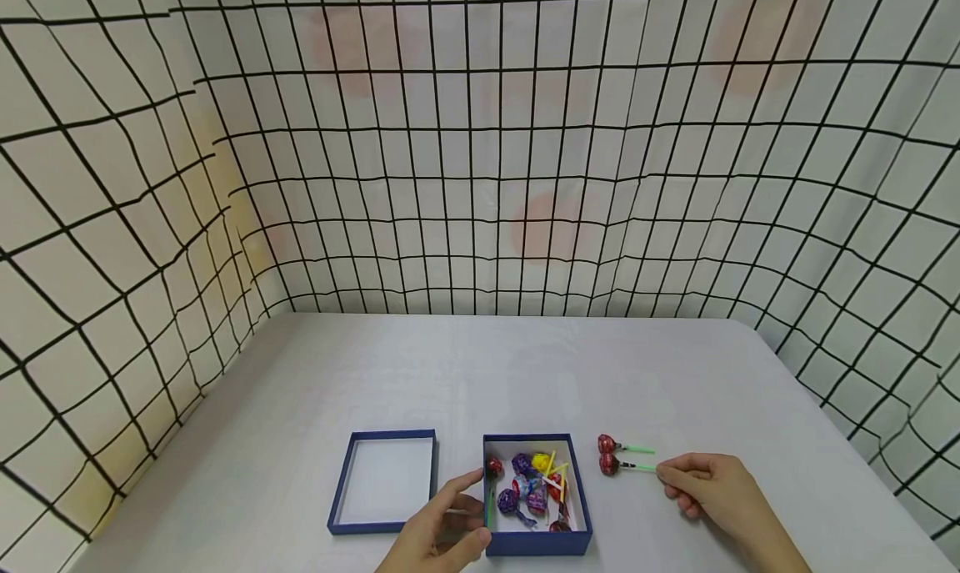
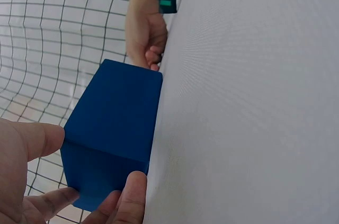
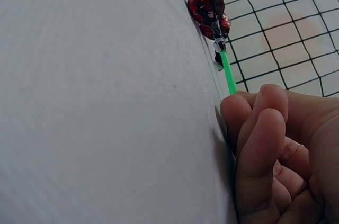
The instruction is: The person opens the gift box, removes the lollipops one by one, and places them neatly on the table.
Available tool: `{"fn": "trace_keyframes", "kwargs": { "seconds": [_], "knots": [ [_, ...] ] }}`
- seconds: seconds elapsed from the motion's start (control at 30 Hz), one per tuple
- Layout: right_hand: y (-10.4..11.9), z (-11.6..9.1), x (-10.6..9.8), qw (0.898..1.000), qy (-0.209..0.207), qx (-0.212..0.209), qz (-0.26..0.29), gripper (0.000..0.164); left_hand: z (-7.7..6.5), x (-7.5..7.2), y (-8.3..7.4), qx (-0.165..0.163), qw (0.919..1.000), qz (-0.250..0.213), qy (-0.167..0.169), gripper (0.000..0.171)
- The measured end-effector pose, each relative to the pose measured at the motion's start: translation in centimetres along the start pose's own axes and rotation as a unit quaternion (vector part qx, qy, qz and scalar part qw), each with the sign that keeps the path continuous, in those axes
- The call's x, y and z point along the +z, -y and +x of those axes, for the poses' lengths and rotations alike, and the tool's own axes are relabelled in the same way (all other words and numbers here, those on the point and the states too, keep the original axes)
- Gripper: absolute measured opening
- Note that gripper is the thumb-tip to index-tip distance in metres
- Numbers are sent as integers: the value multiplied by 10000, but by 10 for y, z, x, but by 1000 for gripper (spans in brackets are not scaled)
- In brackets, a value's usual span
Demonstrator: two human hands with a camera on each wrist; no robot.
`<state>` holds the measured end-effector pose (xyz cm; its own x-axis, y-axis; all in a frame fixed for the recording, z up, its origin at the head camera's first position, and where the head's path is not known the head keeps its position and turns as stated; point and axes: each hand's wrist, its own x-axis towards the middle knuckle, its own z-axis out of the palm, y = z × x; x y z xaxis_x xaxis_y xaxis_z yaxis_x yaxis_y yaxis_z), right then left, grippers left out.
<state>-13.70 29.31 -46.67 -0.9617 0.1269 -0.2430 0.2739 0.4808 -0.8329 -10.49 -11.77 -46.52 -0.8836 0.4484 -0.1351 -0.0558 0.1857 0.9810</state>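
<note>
The person's left hand (image 1: 442,531) is spreading its thumb and fingers apart and touching the left side of a blue box (image 1: 540,545), with the thumb lying by the near corner. The box is standing open on the table (image 1: 675,381), and lollipops in bright wrappers are lying jumbled inside it: a purple one (image 1: 507,500) is resting near the middle, a red one (image 1: 493,468) with a green stick is lying along the left wall, and a yellow one (image 1: 541,463) is sitting toward the far side. To the right of the box, the right hand (image 1: 708,485) is pinching the green stick of a red-wrapped lollipop (image 1: 609,464), thumb and fingers clamped together at its end. A second red lollipop (image 1: 606,444) is lying just beyond it. Left of the box, a shallow blue lid (image 1: 393,481) is showing its white inside. Behind the table, a white wall (image 1: 495,198) with black grid lines is rising.
</note>
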Motion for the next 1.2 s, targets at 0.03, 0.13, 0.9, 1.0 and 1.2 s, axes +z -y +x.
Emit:
{"fn": "trace_keyframes", "kwargs": {
  "seconds": [0.03,0.13,0.9,1.0,1.2],
  "knots": [
    [0,0,0,10000,-1,0,-5,32,0,0,0,-5,10000,-1,-2,65],
    [0,0,0,10000,4,13,8,32,0,0,1,-17,10000,-12,-14,65],
    [5,-5,-5,10000,30,-41,-48,32,0,-1,2,30,10000,-88,17,65],
    [9,-8,-5,9999,-54,-61,-86,30,0,0,2,34,10000,-92,8,64],
    [16,-10,-6,9998,-94,-134,-89,30,0,0,1,48,9999,-96,9,64]
  ]
}}
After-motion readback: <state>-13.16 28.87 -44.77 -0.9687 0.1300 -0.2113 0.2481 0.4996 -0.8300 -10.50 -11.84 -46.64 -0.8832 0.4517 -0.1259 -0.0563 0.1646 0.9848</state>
